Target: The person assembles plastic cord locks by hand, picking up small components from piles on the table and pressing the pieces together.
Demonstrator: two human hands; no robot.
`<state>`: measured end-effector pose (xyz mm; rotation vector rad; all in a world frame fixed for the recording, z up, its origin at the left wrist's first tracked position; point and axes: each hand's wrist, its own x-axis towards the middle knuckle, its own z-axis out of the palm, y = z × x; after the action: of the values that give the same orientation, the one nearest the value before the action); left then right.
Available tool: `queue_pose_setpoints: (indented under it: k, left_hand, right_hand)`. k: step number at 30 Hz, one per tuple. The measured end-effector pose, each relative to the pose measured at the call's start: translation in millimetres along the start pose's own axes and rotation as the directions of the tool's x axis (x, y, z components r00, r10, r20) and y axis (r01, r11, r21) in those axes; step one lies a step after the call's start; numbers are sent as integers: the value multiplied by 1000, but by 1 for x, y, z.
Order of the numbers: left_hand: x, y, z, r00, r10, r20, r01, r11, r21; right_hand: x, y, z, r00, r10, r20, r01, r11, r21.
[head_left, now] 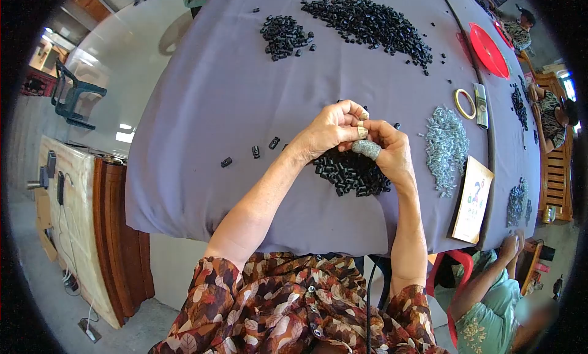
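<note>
Above a pile of small black cylindrical parts [352, 175], my left hand [334, 130] and my right hand [389, 150] meet with fingertips pinched together. Whatever lies between the fingers is too small and covered to make out. Yellowish tape wraps fingertips of my left hand, and a grey wrapping [367, 148] covers my right thumb. A few loose black parts [256, 152] lie on the cloth left of my left wrist. Right of my right hand spreads a heap of small clear plastic pieces [447, 148].
Farther back on the grey cloth [196, 139] lie a large black pile [373, 29] and a smaller black pile [285, 36]. To the right are a tape roll [456, 102], a flat packet [481, 106], a booklet [473, 201] and a red tray [489, 50]. Other people sit along the right.
</note>
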<state>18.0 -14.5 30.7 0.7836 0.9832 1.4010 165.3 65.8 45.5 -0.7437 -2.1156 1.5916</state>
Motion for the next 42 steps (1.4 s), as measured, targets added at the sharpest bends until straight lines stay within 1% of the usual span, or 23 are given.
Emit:
queue_pose_setpoints:
  k: [5,7,10,13,17,19,22,25,26,27,29,31,32,33,34,35,38,39,40,41,42]
  left_hand:
    - [1,-3,2,1000,16,-6,-16,998,-68]
    - [2,-6,0,999,34,-11,-34,997,-63]
    - [3,-7,1,999,48,-18,-49,998,-47]
    - [3,-9,4,998,49,-35,-50,998,-47]
    - [2,-7,4,998,45,-42,-47,998,-41]
    - [2,-7,5,998,48,-46,-48,999,-6]
    - [0,-4,6,997,61,-42,-60,998,30]
    - [-1,-4,8,998,43,-44,-42,999,28]
    - [-1,-4,9,998,32,-51,-31,999,24]
    - [-1,-3,11,998,16,-60,-18,999,-27]
    - [-2,0,13,997,21,-70,-23,999,-26]
    - [-3,3,16,995,27,-91,-29,999,-23]
    - [-4,4,19,992,67,-108,-69,997,-21]
    - [-5,5,23,987,105,-122,-108,994,-18]
    - [-5,7,25,980,147,-134,-150,989,-9]
    - [-6,9,27,977,151,-150,-160,986,-45]
    - [-16,8,32,938,255,-235,-243,967,81]
    - [-23,8,36,928,249,-277,-230,968,101]
    - [-31,7,38,910,282,-305,-241,956,167]
    - [-41,5,37,891,314,-329,-246,941,232]
    - [-52,4,35,873,344,-345,-247,923,296]
  right_hand:
    - [-1,4,0,998,11,-56,-12,1000,-9]
    - [0,7,0,997,3,-74,-5,1000,-24]
    - [-2,5,3,995,-47,-90,48,999,13]
    - [-2,4,1,992,-60,-112,51,996,-75]
    - [-2,2,2,985,-119,-125,97,980,-175]
    - [-2,-1,3,981,-152,-120,124,968,-219]
    - [0,9,5,974,-189,-125,165,970,-177]
    - [-2,1,2,977,-183,-108,146,947,-285]
    - [-2,0,3,974,-190,-122,151,950,-273]
    - [-1,0,5,971,-198,-135,158,953,-260]
    - [-3,-3,8,963,-223,-152,187,957,-224]
    - [-5,-8,9,949,-270,-161,218,934,-282]
    - [-6,-11,8,942,-294,-165,233,921,-312]
    - [-6,-11,9,921,-352,-168,284,901,-327]
    - [-7,-14,9,920,-353,-171,283,899,-335]
    - [-9,-17,10,918,-356,-177,281,896,-343]
    - [-15,-24,16,912,-373,-170,303,894,-331]
    - [-22,-28,18,918,-363,-160,300,899,-320]
    - [-28,-32,21,923,-353,-152,295,904,-310]
    - [-34,-38,26,901,-400,-168,331,884,-331]
    - [-41,-39,27,903,-404,-143,336,875,-349]
